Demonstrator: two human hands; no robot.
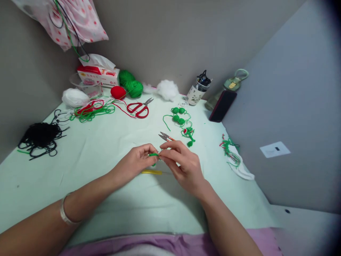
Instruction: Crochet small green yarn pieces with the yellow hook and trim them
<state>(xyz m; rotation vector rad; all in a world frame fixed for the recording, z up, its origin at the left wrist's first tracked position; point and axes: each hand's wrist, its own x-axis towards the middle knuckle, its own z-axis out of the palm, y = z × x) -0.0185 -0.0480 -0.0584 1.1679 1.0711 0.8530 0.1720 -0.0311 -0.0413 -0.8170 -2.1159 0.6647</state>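
My left hand pinches a small piece of green yarn above the middle of the table. At the end of that piece, the fingertips of my right hand are pressed together; whatever thin thing they grip is too small to make out. Under my hands lies a yellow-handled crochet hook, its thin shaft running right. Just beyond my right fingers are small thread snips with pointed blades, their handle partly hidden. Several green crocheted balls with loose tails lie farther back.
Red-handled scissors, green yarn balls, red yarn and a tissue box are at the back. Black cord lies left. White stuffing, a pen cup, a phone and yarn scraps stand or lie rightward.
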